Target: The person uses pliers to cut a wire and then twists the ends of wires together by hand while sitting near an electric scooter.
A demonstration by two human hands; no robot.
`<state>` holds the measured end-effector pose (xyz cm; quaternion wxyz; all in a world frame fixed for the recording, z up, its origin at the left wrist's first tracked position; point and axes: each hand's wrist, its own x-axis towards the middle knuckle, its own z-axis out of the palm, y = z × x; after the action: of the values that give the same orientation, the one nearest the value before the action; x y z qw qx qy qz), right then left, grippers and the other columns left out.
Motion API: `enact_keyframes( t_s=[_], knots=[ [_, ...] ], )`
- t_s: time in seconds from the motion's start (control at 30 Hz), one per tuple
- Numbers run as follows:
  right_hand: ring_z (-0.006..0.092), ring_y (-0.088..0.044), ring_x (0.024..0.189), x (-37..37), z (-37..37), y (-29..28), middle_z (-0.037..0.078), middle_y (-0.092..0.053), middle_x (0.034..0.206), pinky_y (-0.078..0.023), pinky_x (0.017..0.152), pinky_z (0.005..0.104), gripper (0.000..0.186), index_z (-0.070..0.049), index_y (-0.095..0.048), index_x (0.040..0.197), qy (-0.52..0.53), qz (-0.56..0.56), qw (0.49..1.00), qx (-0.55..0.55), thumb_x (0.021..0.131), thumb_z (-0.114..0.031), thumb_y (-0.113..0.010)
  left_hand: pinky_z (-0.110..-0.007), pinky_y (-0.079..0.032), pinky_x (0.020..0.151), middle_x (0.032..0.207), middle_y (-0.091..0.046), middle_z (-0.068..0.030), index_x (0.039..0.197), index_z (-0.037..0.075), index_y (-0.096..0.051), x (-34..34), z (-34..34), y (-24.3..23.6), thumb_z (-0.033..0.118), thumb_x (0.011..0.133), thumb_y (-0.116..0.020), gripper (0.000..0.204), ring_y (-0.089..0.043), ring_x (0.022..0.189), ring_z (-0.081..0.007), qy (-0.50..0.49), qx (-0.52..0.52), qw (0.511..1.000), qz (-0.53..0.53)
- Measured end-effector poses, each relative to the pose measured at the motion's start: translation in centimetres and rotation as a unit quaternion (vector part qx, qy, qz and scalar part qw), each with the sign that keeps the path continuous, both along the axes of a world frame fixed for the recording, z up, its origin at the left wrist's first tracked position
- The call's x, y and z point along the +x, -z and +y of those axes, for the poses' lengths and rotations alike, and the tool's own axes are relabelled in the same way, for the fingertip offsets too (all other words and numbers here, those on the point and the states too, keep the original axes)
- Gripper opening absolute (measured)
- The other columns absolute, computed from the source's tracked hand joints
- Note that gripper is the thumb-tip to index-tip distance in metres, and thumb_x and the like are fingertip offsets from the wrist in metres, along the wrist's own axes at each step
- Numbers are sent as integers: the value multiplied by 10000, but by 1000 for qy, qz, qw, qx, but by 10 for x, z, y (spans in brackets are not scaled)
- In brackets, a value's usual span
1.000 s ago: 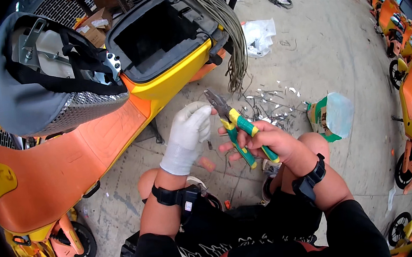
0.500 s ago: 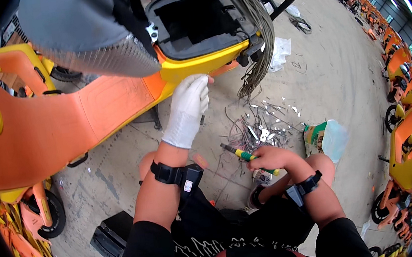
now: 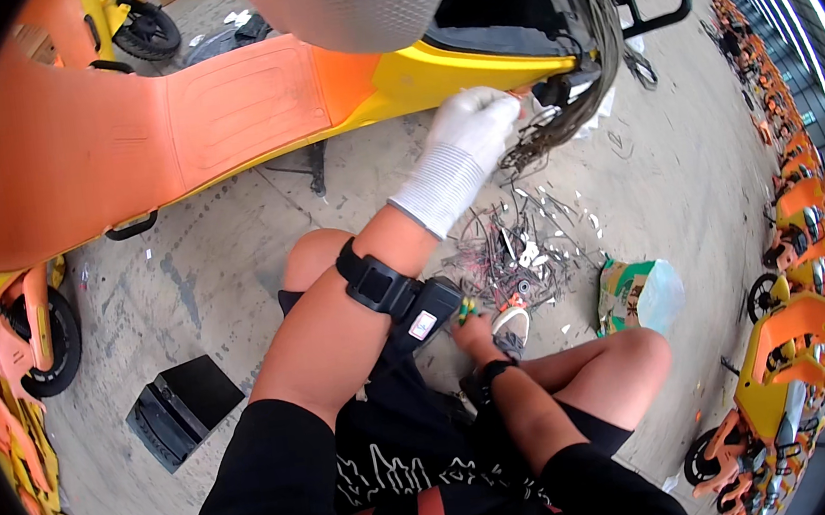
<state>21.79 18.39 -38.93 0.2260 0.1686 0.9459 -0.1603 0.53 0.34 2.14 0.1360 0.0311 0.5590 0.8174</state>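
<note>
Two black strap-on devices [image 3: 386, 288] sit on your arms, the boxier one near the centre of the frame. Just right of it, at the lower centre, your right hand [image 3: 474, 335] has its fingers wrapped around green-and-yellow-handled pliers [image 3: 465, 308]; only a small bit of the handles shows. Close by is the pale toe of your shoe [image 3: 511, 325]. At the lower left, a black plastic box [image 3: 184, 409] lies on the concrete floor [image 3: 225, 287].

Above the centre, your left hand [image 3: 472, 131] wears a white knitted glove, fingers curled and pressed together; you cannot tell from here whether they pinch anything. The glove overlaps the lower edge of an orange-and-yellow scooter [image 3: 245, 99], just beside a drab bundle of cables [image 3: 602, 47] draping down at the upper right of centre. Below that bundle, cut wire scraps and white bits [image 3: 522, 246] litter the floor, with a green printed bag [image 3: 625, 295] to their right.

Farther off, rows of orange-and-yellow scooters [image 3: 785, 359] curve along the right side.
</note>
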Motion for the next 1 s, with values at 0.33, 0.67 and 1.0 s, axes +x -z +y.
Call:
enact_keyframes(
  t_s=[0.33, 0.67, 1.0],
  knots=[
    [397, -667, 974, -6, -20, -10, 244, -690, 1040, -531, 860, 448, 475, 9, -727, 958, -96, -151, 980, -88, 752, -416, -683, -197, -220, 416, 640, -405, 84, 936, 12, -622, 4, -11, -1, 157, 966, -541, 169, -312, 474, -8, 26, -20, 999, -9],
    [399, -674, 897, -182, 59, -298, 233, -702, 935, -537, 828, 448, 300, 52, -692, 932, -171, 124, 977, 20, 900, -208, -546, -262, -446, 673, 772, -592, -19, 943, -2, -687, 2, -14, 20, 231, 894, -578, 262, -563, 741, -110, 106, -250, 952, 139],
    [261, -611, 1131, -144, 20, -406, 129, -655, 1169, -455, 991, 360, 309, -33, -605, 1186, -156, 391, 845, -329, 951, -231, -641, -298, -468, 834, 927, -645, -75, 1023, 15, -676, 15, -21, -8, 232, 919, -594, 254, -599, 906, -155, 176, -328, 918, 138]
  ],
)
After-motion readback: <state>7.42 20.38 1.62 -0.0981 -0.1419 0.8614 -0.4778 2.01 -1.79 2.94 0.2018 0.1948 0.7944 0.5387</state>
